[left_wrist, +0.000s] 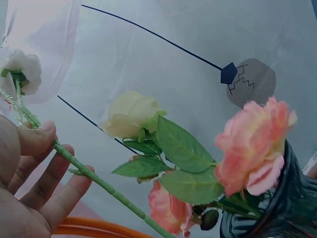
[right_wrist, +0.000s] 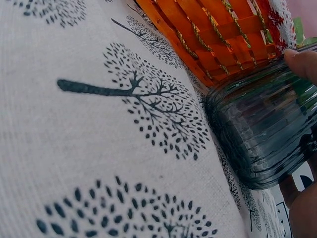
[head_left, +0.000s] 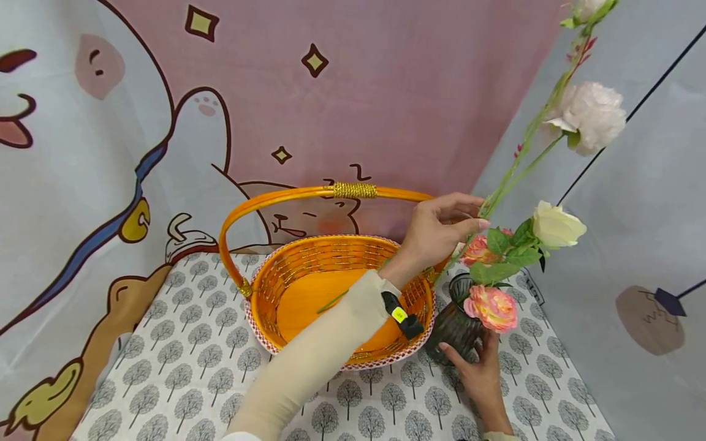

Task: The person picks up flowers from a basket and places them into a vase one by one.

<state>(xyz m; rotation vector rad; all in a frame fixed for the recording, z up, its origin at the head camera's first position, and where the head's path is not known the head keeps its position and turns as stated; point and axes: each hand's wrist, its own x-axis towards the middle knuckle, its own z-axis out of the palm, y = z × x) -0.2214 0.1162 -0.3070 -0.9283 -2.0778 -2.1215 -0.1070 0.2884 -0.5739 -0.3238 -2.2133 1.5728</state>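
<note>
My left hand pinches long green flower stems between thumb and fingers, above the right side of the basket. A white flower and a smaller whitish bloom top these stems. In the left wrist view, a green stem slants down past my fingers. Below, my right hand grips a dark ribbed glass vase low on its side, with the thumb on the near face. At its mouth are a pink-orange rose, a second one, and a cream rose with green leaves.
An orange woven basket with a tall arched handle stands left of the vase. A thin green stem lies inside it. A tree-print cloth covers the table; printed curtains hang behind and at the right.
</note>
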